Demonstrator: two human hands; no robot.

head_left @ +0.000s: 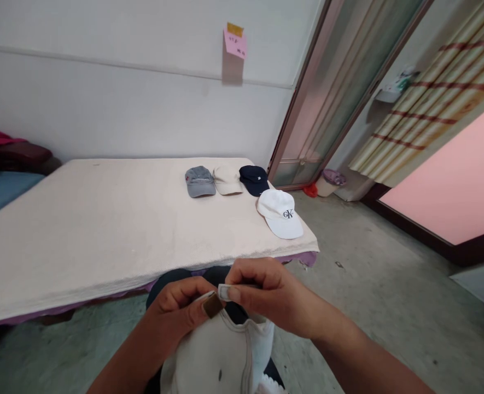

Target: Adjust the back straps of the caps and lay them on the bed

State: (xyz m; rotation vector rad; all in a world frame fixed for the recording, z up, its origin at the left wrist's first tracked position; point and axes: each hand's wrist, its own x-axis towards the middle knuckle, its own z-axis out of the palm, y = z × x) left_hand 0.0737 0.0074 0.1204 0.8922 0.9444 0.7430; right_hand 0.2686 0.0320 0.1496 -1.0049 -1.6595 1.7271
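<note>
A white cap point(215, 358) hangs over my lap, its rear opening and strap facing up. My left hand point(184, 309) pinches the left strap end, where a brown-gold buckle point(213, 305) shows by the thumb. Between the thumb and fingers of my right hand point(262, 293) is the pale tip of the other strap end point(224, 292). The two strap ends lie close together; whether they are joined I cannot tell.
On the bed point(102, 230) ahead sit a grey cap point(199, 181), a beige cap point(227, 180), a navy cap point(254, 180) and a white lettered cap point(280, 213) near the right corner. A waste bin point(327, 183) stands beyond on the floor.
</note>
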